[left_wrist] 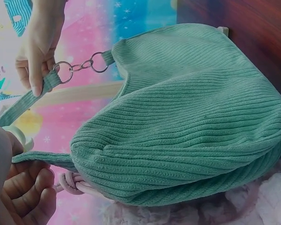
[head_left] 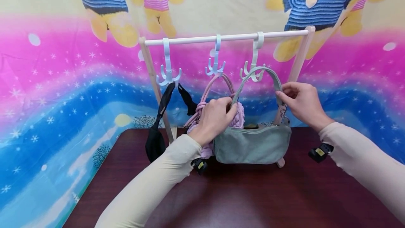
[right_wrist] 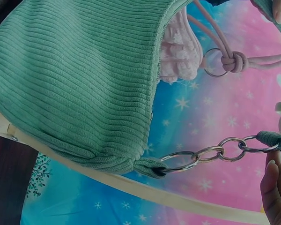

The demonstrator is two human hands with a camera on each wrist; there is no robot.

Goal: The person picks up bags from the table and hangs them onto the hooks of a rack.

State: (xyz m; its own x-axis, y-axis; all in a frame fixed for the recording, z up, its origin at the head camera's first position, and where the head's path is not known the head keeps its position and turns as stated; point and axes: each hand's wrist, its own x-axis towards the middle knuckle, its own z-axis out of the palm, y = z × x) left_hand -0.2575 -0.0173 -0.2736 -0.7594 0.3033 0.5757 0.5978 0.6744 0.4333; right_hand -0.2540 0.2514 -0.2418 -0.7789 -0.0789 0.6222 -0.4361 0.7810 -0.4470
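A green corduroy shoulder bag (head_left: 253, 145) hangs by its strap (head_left: 274, 76) between my two hands, just above the table. My left hand (head_left: 215, 119) pinches the strap's left side. With thumb and fingers, my right hand (head_left: 303, 103) pinches its right side, above the metal ring chain (right_wrist: 208, 154) that joins strap and bag. The arched top of the strap overlaps the prongs of the right white hook (head_left: 255, 59); whether it rests on a prong, I cannot tell. Behind the left hand, a pink bag (head_left: 239, 115) hangs from the middle hook (head_left: 216, 59), partly hidden.
A black bag (head_left: 154, 143) hangs from the left hook (head_left: 167, 62). All three hooks sit on the white rail (head_left: 190, 40) of a wooden rack, whose right post (head_left: 299, 57) stands near my right hand. Below is a dark red table (head_left: 215, 200), with a printed cloth backdrop behind.
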